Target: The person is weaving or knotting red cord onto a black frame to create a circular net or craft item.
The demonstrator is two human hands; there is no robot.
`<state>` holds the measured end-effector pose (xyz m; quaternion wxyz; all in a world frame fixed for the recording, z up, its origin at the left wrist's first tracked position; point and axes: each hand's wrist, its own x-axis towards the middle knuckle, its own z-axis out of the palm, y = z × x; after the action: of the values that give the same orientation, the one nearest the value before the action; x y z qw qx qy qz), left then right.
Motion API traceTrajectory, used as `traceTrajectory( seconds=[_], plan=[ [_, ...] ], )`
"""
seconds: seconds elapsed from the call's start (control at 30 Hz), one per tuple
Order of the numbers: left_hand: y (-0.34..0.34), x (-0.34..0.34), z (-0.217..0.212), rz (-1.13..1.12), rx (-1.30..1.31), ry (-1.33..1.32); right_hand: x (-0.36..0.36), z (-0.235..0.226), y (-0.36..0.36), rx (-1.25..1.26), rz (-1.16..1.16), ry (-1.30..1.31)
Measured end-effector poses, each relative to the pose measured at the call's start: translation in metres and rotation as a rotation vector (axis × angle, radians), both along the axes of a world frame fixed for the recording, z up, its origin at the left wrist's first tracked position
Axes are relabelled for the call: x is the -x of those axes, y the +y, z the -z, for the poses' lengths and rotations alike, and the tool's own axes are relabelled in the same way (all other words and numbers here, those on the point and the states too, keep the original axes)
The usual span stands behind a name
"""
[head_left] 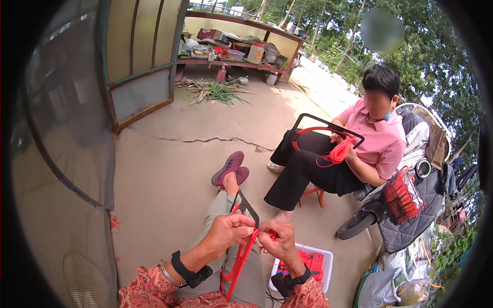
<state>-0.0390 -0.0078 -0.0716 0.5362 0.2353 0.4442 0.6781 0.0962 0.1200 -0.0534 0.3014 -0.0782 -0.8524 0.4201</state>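
Note:
Over my lap, my left hand [226, 235] pinches a black frame [249, 210] at its corner. Red cord wraps closely along one edge of it, and a red wrapped strip [239, 264] hangs down toward my knees. Close beside it, my right hand [280, 240] is closed in a fist around red cord [272, 235], whose bunched part shows between the fingers. Both hands nearly meet at the frame's corner. Below my right wrist stands a white plastic basin [328, 280] with red items [314, 263] in it.
A person [377, 138] in a pink shirt sits at the right, holding another black frame [303, 117] and a red cord bundle [339, 151]. Behind are a parked cycle with a red basket [400, 197] and sacks [377, 287]. Green onions [218, 92] lie near a cluttered shelf [231, 62].

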Motion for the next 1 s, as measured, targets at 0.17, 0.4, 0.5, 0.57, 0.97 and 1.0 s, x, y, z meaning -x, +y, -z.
traceTrajectory(
  seconds=[0.17, 0.4, 0.5, 0.57, 0.97, 1.0],
  plan=[
    [0.0, 0.007, -0.011, 0.04, -0.082, 0.046, 0.003, 0.052, 0.014, 0.879, -0.083, 0.113],
    [0.007, -0.003, 0.01, 0.006, -0.032, 0.028, 0.019, 0.066, -0.001, 1.479, -0.028, 0.166],
    [0.01, -0.008, 0.014, -0.01, -0.066, 0.074, 0.019, 0.057, -0.002, 1.299, -0.107, 0.084],
    [0.008, -0.015, 0.012, -0.009, -0.004, 0.203, 0.012, 0.053, -0.011, 1.299, -0.074, 0.089],
    [0.003, 0.002, -0.011, -0.218, -0.136, 0.259, -0.017, 0.028, -0.009, 0.979, 0.286, 0.186],
    [-0.004, 0.007, -0.019, -0.216, -0.222, 0.246, -0.029, 0.027, -0.004, 0.859, 0.283, 0.14]
  ],
)
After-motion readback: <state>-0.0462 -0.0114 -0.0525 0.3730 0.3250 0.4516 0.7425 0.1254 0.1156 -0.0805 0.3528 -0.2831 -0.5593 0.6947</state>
